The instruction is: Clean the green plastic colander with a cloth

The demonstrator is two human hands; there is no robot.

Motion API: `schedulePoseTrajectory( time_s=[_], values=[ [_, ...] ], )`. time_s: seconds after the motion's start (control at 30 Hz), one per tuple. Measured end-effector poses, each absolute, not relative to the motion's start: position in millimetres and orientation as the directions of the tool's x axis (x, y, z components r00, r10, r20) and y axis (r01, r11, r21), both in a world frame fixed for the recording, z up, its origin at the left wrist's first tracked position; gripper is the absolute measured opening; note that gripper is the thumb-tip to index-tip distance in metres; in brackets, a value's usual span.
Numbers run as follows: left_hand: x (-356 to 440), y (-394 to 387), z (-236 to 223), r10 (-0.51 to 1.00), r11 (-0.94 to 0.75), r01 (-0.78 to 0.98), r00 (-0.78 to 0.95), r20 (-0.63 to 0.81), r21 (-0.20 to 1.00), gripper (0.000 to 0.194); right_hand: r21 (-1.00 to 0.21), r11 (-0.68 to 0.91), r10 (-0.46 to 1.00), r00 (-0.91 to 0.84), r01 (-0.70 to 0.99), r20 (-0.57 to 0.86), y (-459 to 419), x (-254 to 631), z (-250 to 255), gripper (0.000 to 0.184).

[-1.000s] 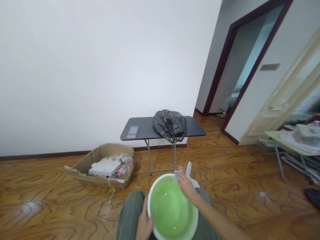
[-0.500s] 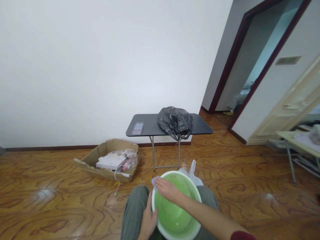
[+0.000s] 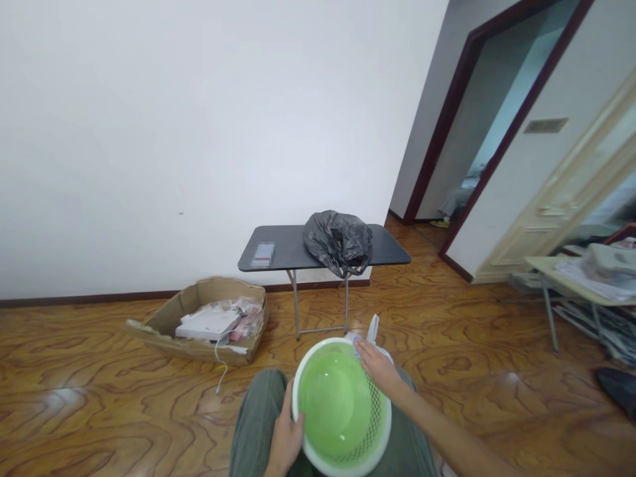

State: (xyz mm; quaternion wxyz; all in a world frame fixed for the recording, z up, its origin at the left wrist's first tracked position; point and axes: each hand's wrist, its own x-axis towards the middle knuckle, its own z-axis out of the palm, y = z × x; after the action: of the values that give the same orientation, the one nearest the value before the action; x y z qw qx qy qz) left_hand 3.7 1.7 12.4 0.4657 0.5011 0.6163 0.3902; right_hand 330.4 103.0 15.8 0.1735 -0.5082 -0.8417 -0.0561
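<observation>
The green basket [image 3: 340, 407] rests on the person's lap. The left hand [image 3: 284, 434] grips its near-left rim; the right hand [image 3: 377, 366] presses a cloth [image 3: 356, 343] against the far-right rim.

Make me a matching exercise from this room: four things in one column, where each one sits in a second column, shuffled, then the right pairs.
Things:
1. black bag
2. green basket
3. cardboard box
4. cloth

Places:
A. on the floor by the wall
B. on the person's lap, left hand on its rim
C. on the dark folding table
D. under the right hand at the basket's far rim

Pairs: 1-C, 2-B, 3-A, 4-D
</observation>
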Motion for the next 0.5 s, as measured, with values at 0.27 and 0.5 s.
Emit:
schedulePoseTrajectory(
  time_s=[0.27,0.5],
  values=[
    [1.3,2.5,9.3,0.979,0.203,0.252,-0.069,-0.191,0.946,0.084,-0.205,0.403,0.882,-0.318,0.892,0.347,98.2,318.8,13.3,0.058],
    [1.1,3.2,8.6,0.979,0.205,0.233,-0.07,-0.194,0.951,0.082,-0.104,0.584,0.767,-0.505,0.805,0.395,130.6,237.1,11.3,0.069]
  ],
)
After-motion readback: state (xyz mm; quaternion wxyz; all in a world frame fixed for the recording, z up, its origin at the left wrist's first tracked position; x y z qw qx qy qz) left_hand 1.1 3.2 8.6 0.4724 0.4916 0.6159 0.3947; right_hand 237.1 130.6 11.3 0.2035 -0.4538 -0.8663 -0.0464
